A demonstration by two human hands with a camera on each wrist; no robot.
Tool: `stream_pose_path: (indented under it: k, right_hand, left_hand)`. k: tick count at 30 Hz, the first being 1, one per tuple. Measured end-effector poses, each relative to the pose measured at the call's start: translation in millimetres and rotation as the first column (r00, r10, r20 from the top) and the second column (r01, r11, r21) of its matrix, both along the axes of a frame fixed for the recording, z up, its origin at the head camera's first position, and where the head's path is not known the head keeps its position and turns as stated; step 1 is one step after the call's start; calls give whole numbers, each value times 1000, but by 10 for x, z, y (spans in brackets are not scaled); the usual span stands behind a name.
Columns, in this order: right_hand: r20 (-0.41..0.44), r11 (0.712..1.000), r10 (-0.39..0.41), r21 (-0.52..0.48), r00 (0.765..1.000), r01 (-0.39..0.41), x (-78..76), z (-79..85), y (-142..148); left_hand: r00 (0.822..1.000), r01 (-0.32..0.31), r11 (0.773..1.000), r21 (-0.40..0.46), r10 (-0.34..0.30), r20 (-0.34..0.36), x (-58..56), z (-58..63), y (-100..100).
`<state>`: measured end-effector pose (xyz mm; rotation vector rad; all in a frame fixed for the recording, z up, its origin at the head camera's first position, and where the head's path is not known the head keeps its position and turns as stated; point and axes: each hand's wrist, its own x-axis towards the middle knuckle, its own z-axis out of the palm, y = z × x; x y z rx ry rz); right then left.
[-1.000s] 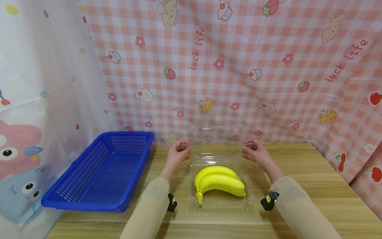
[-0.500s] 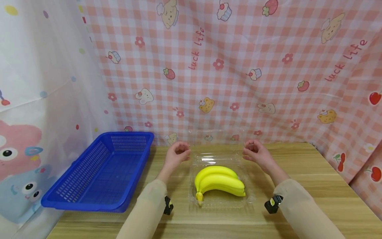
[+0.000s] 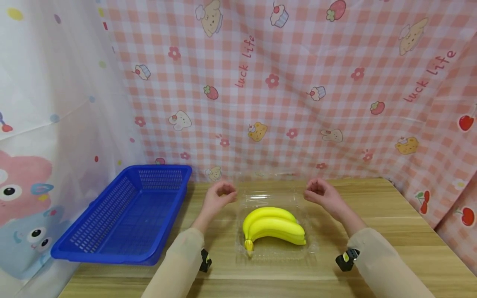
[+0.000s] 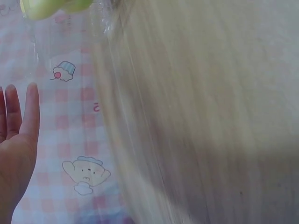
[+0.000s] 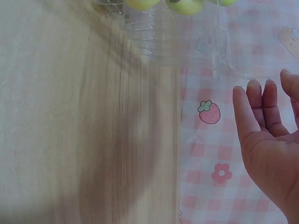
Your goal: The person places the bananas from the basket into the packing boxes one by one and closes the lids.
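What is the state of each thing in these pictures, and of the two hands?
Clear plastic box: open
Box lid: raised at the back, not closed
Bananas: one bunch, lying in the box
Blue basket: upright, open at the top
Left hand: fingers loose, beside the lid; contact unclear
Right hand: likewise, on the lid's other side

Left hand [image 4: 17,151], fingers extended, between eight and nine o'clock; bananas [image 4: 42,6], cropped, toward eleven; wooden table [image 4: 224,102] at three.
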<state>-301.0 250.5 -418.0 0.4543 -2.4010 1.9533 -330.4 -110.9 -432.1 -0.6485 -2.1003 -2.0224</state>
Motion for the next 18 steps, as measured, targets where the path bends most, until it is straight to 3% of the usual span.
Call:
stream_pose_path:
  k: [9, 18]
  right_hand:
    - [-83, 993, -15, 116, 996, 25, 85, -13, 34]
    - [-157, 985, 32, 173, 987, -4, 117, -65, 71]
  left_hand:
    - [997, -41, 987, -157, 30, -72, 85, 36, -42]
    - [999, 15, 987, -162, -21, -35, 129, 2, -76]
